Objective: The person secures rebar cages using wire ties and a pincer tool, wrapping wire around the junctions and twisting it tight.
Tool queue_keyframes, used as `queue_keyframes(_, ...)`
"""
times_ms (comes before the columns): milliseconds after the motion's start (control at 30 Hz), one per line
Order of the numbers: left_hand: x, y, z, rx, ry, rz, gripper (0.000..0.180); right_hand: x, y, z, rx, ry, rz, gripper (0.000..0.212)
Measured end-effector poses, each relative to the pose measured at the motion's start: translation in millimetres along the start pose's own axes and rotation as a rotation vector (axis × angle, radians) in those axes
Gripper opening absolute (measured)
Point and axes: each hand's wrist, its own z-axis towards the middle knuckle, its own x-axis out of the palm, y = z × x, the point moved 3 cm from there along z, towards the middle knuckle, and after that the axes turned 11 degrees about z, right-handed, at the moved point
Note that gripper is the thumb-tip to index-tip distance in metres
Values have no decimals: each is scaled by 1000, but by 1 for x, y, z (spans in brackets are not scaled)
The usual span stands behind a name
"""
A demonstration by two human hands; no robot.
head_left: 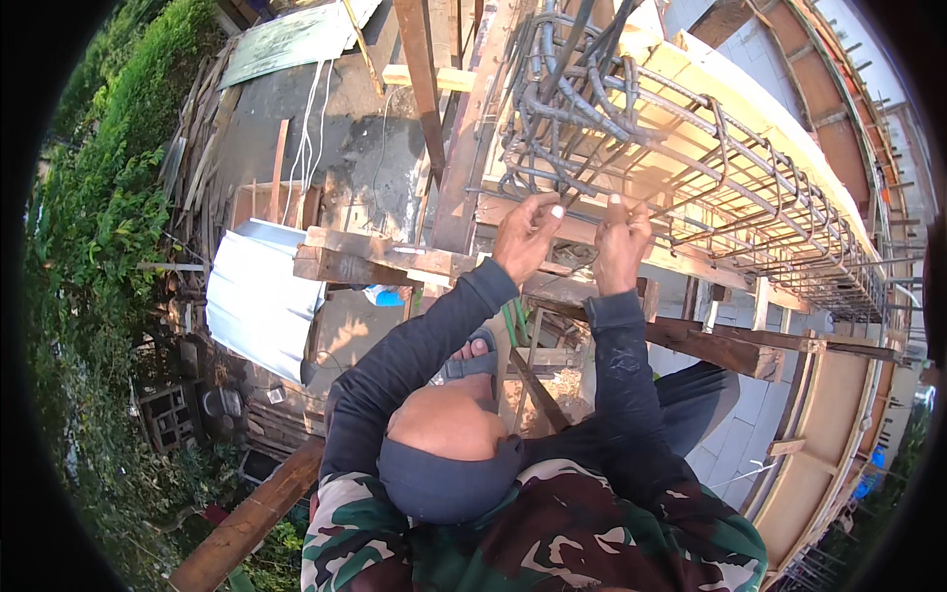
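Camouflage shirt (582, 533), left fingers (536, 204) and right fingers (637, 227) curled just beside rebar cage (677, 151), hold unclear.

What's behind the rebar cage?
A pale plywood panel, seen past and through the rebar cage. At the end near the left hand and right hand, bunched bars hide whatever lies directly behind them.

green foliage (99, 237) left, grey ground (252, 128) below, bright daylight
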Motion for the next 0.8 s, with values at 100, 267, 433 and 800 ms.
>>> queue_keyframes(100,-15,-4,0,19,9,31,37,-7,1,16,-89,-83,86,12)
queue_keyframes(267,-25,-21,-13,-35,-10,-32,31,-61,24,-1,-69,-350,186,13)
queue_keyframes(433,-20,-38,-19,221,-127,98,29,-54,33,-69,33,-167,162,2)
queue_keyframes(800,-4,-102,-24,-207,526,-492,38,-28,89,-126,-138,215,-215,18)
